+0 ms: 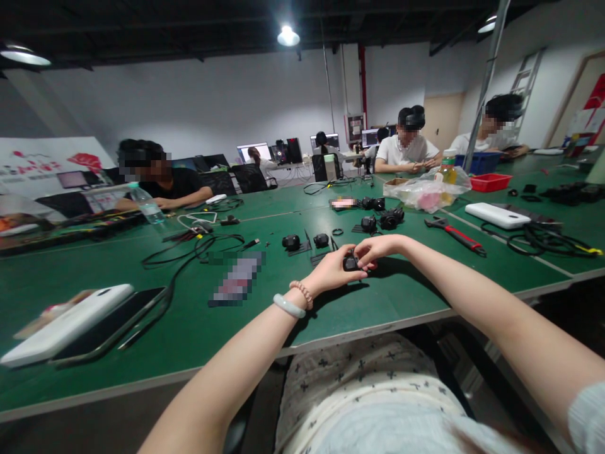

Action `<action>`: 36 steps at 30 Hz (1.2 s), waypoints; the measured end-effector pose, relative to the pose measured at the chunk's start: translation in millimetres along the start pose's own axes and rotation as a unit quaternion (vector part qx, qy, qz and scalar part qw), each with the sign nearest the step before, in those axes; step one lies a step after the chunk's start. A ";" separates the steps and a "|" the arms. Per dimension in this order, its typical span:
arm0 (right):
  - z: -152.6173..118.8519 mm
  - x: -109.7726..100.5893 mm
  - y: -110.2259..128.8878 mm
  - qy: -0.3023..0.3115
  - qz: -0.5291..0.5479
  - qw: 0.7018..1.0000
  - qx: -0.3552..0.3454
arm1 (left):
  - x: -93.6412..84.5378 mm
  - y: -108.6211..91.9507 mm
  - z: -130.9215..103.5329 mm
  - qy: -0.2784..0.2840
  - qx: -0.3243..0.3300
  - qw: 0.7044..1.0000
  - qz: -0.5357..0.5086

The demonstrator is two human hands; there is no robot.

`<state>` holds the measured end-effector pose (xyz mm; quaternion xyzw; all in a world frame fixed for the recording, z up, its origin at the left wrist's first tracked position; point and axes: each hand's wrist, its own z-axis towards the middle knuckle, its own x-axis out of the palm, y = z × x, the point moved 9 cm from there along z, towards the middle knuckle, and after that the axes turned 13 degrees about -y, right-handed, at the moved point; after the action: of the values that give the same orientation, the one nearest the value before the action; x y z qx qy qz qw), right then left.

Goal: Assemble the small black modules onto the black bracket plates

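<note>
Just above the green table (283, 321), a small black part (350, 262) is held between both hands. My left hand (331, 271), with a bead bracelet and a pale bangle at its wrist, grips the part from the left, thumb and fingers around it. The fingers of my right hand (378, 250) pinch at its right side. Beyond the hands lie several similar black parts, among them one at the left (291, 243), one in the middle (321, 240) and one at the right (368, 223). A small black ring (337, 231) lies near them.
An adjustable wrench (456, 236) with red handles lies to the right, near a white power bank (497, 215) and cables. Phones, another white power bank (80, 318) and cables are at the left. A plastic bag (430, 192) and red tray (490, 183) stand farther back. People sit across the table.
</note>
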<state>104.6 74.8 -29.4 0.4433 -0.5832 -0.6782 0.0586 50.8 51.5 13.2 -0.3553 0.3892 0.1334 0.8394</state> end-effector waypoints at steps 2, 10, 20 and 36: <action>0.6 1.8 -2.7 0.016 0.022 1.000 0.004 | 2.0 2.3 -0.2 0.003 -0.009 1.000 0.007; -0.4 5.0 -9.3 0.050 0.071 0.996 0.028 | 4.7 6.2 -0.8 0.021 -0.008 1.000 0.010; -3.7 3.5 -8.9 0.042 0.064 0.996 0.039 | 1.6 23.1 -3.2 0.098 -0.062 0.993 -0.037; 26.6 -31.8 -18.8 -0.228 0.031 0.972 -0.039 | -41.9 85.9 19.7 -0.065 -0.073 0.990 0.098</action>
<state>114.1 119.4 -30.3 0.2558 -0.5676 -0.7817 -0.0371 -8.9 128.7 11.0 -0.3659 0.3558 0.2658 0.8178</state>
